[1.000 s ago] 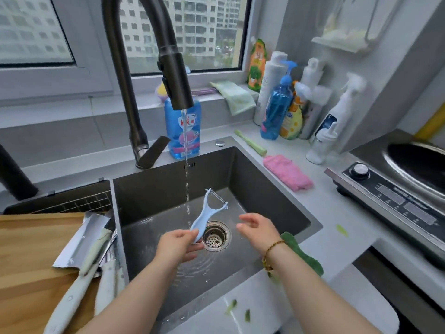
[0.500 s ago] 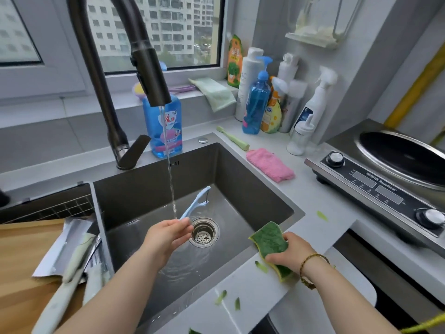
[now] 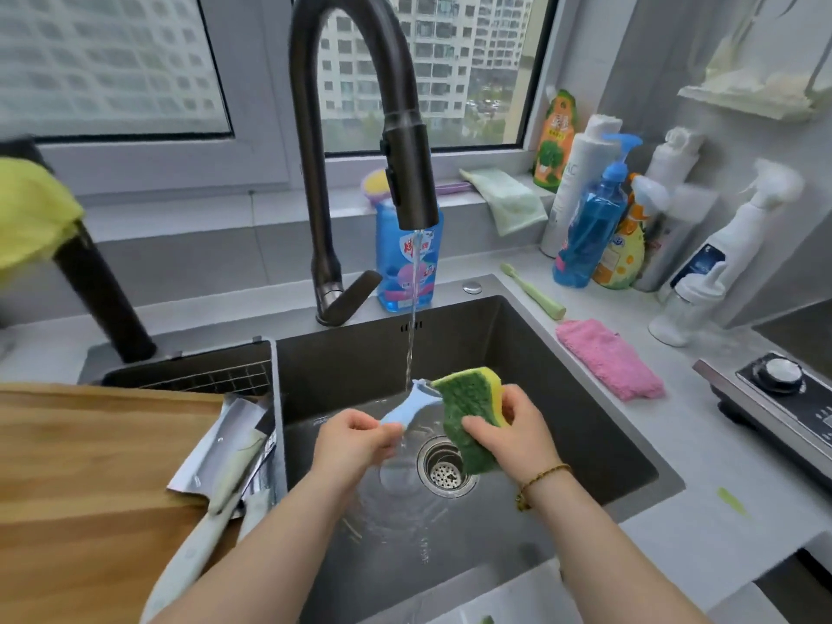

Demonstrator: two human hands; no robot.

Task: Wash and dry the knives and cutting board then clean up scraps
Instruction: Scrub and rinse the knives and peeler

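Left hand pinches the tail of the peeler, fingers curled round the handle. Right hand grips the sponge, thumb on the green face. The peeler's long axis runs from the left hand toward 1 o'clock, blade end under the water stream. The sponge's top corner touches the blade end from 3 o'clock, so the right hand is nearer. Both are over the sink. Knives lie on the cutting board at 9 o'clock, apparently unwashed.

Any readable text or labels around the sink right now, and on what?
"AC": white bottle, rest hidden.
Blue soap bottle label: red characters, too blurred.
Orange pouch: characters too blurred.
White spray bottle label: too small.
Stove panel markings: too small.
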